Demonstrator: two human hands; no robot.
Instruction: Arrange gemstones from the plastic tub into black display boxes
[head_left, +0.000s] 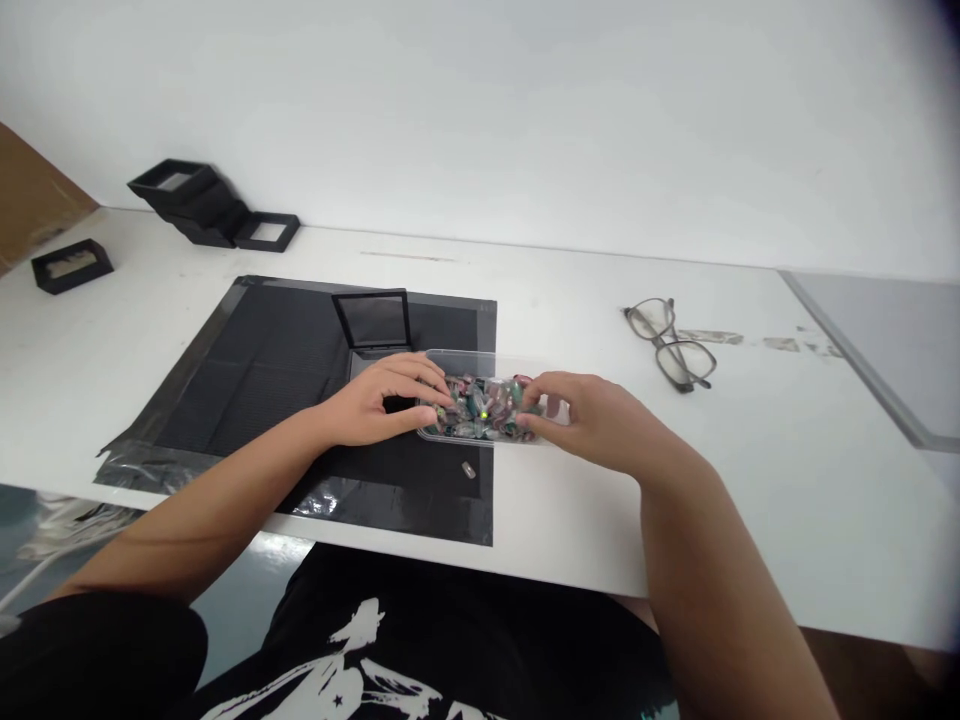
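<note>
A clear plastic tray (459, 354) lies across the right edge of a black mat (262, 365), filled with small glossy pieces (484, 400) in green, red and clear tones. My left hand (386, 400) rests over the tray's left end, fingers apart, its fingertips touching the pieces there. At the right end my right hand (581, 415) reaches in with thumb and index finger curved among the pieces; whether anything is between them is too small to tell. One loose piece (469, 469) lies on the mat just in front of the tray. Behind my left hand stands an opened black case (375, 319).
Black frame-like boxes (199, 200) are piled at the back left, with a flat one (268, 232) beside them and another (72, 266) farther left. Eyeglasses (671, 343) lie on the white table (570, 520) to the right. A grey-edged panel (855, 370) is at the far right.
</note>
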